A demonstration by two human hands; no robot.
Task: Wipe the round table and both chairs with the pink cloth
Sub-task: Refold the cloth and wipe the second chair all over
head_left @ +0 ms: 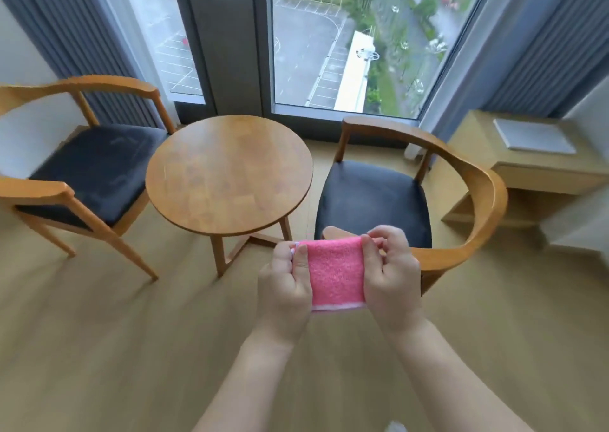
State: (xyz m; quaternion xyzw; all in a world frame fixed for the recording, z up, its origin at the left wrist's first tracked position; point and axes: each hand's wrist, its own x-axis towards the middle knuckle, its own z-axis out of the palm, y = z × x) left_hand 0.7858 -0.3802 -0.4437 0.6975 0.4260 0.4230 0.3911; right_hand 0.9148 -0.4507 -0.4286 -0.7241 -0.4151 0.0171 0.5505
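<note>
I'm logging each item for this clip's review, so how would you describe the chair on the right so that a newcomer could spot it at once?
Start at the tall window, then drop to the round table below it. The right chair stands beside that table, next to a low wooden cabinet. Unlike the left chair, it sits just behind the hands holding the pink cloth.

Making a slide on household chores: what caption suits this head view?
Both hands, left hand and right hand, hold the pink cloth before the round table and two chairs.

Side cabinet (540, 171) beside grey curtains (540, 46)
</note>
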